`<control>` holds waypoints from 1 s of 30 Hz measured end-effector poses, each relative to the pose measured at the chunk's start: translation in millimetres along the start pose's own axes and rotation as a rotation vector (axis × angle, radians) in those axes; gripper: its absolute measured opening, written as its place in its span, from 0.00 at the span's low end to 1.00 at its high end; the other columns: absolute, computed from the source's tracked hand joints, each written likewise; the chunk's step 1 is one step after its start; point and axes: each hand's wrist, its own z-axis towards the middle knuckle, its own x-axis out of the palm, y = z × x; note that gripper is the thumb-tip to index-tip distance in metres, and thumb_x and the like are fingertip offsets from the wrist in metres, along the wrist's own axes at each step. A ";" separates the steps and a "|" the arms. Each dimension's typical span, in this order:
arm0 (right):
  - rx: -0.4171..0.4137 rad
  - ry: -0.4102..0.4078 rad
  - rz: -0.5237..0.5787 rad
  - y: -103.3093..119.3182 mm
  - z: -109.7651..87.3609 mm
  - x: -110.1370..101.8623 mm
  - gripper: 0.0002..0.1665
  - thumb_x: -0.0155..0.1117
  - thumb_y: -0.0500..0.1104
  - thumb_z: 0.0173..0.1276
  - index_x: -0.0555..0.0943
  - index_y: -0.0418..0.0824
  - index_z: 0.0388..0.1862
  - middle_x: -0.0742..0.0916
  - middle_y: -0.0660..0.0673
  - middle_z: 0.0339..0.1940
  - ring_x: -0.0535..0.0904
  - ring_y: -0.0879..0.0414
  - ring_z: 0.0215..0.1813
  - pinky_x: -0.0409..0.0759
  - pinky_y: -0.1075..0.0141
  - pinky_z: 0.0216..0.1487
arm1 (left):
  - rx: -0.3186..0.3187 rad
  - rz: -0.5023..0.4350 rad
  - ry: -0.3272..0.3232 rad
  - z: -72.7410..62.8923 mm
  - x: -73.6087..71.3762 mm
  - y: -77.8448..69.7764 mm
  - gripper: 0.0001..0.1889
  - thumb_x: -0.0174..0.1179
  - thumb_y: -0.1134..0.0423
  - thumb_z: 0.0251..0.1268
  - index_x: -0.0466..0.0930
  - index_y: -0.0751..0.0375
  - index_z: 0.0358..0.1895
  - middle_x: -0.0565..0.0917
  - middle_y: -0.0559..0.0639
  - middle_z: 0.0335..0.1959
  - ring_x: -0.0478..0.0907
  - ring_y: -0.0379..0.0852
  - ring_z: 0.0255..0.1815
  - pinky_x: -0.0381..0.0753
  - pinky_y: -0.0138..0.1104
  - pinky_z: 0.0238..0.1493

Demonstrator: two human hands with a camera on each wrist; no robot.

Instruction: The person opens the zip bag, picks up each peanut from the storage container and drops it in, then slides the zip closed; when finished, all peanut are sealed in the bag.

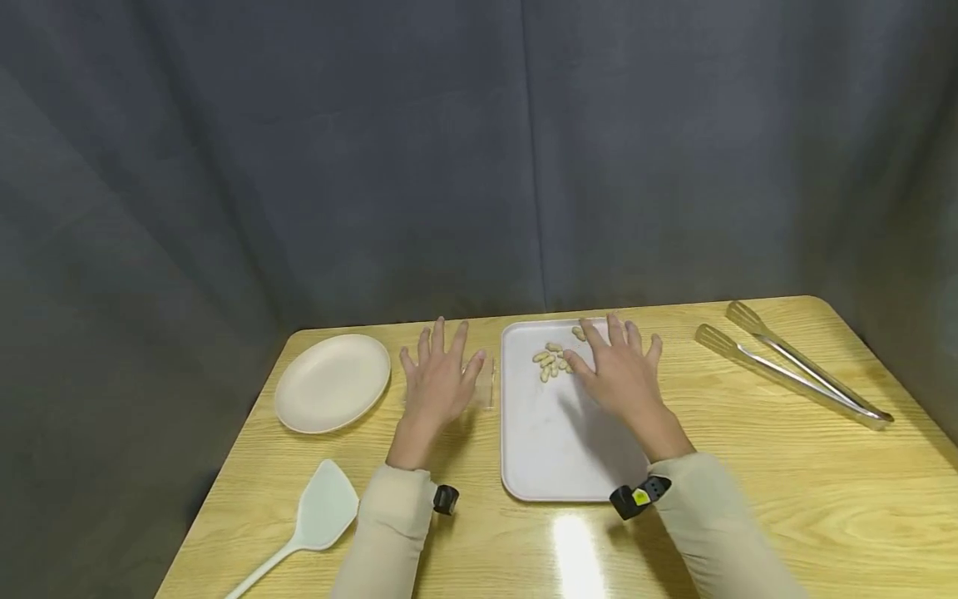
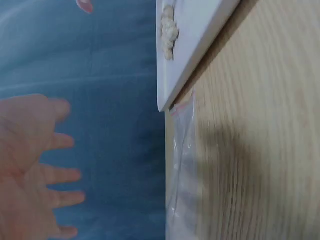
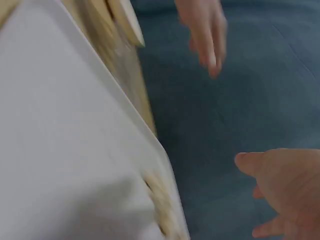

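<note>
My left hand (image 1: 439, 384) is held above the table with its fingers spread, over a clear plastic zip bag (image 2: 184, 165) that lies left of the tray. Nothing is in its grasp. My right hand (image 1: 623, 378) hovers over the white tray (image 1: 554, 449), fingers likewise spread and holding nothing. Several peanuts in their shells (image 1: 550, 363) lie in the upper part of the tray, close to the right thumb; the hand hides part of that area in the head view. The right wrist view shows the peanuts (image 3: 162, 205) blurred near the tray's edge.
A cream plate (image 1: 333, 384) stands at the back left. In front of it lies a pale green spatula (image 1: 327, 507). Metal tongs (image 1: 797, 370) rest on the right side of the wooden table (image 1: 823, 507). A dark curtain (image 1: 479, 166) hangs behind the table.
</note>
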 end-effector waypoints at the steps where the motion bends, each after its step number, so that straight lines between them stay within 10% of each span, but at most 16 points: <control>1: -0.032 -0.019 -0.003 6.8 1.2 7.0 0.36 0.55 0.61 0.74 0.69 0.42 0.73 0.66 0.28 0.74 0.56 0.29 0.73 0.44 0.28 0.67 | 0.005 -0.030 -0.014 2.8 2.2 2.3 0.30 0.44 0.44 0.78 0.64 0.54 0.75 0.61 0.62 0.75 0.57 0.64 0.74 0.50 0.66 0.68; 7: -0.243 -0.036 0.002 50.6 2.5 58.7 0.21 0.75 0.56 0.58 0.87 0.45 0.45 0.81 0.36 0.60 0.66 0.36 0.68 0.57 0.35 0.65 | 0.035 -0.193 0.067 26.4 28.2 6.5 0.22 0.46 0.53 0.79 0.80 0.63 0.61 0.80 0.60 0.59 0.74 0.61 0.62 0.67 0.57 0.62; 12: -0.317 -0.013 -0.008 76.0 4.1 91.6 0.14 0.78 0.56 0.53 0.84 0.50 0.26 0.83 0.41 0.51 0.66 0.38 0.65 0.60 0.37 0.62 | 0.033 -0.122 0.165 42.9 47.9 7.5 0.18 0.48 0.60 0.78 0.80 0.59 0.61 0.78 0.58 0.61 0.73 0.60 0.62 0.65 0.58 0.64; 20: -0.317 -0.032 -0.021 88.6 8.1 98.8 0.17 0.81 0.52 0.51 0.79 0.52 0.18 0.84 0.42 0.50 0.66 0.39 0.64 0.61 0.40 0.60 | -0.090 -0.089 0.102 47.2 58.2 20.2 0.06 0.59 0.58 0.71 0.85 0.53 0.40 0.79 0.51 0.46 0.74 0.54 0.53 0.60 0.60 0.60; 30: -0.219 -0.059 0.034 86.7 3.0 70.8 0.24 0.77 0.58 0.56 0.88 0.42 0.42 0.84 0.43 0.52 0.68 0.41 0.64 0.59 0.40 0.61 | -0.136 -0.759 0.067 35.4 32.5 35.2 0.07 0.52 0.66 0.77 0.78 0.62 0.39 0.80 0.52 0.29 0.72 0.44 0.29 0.69 0.42 0.43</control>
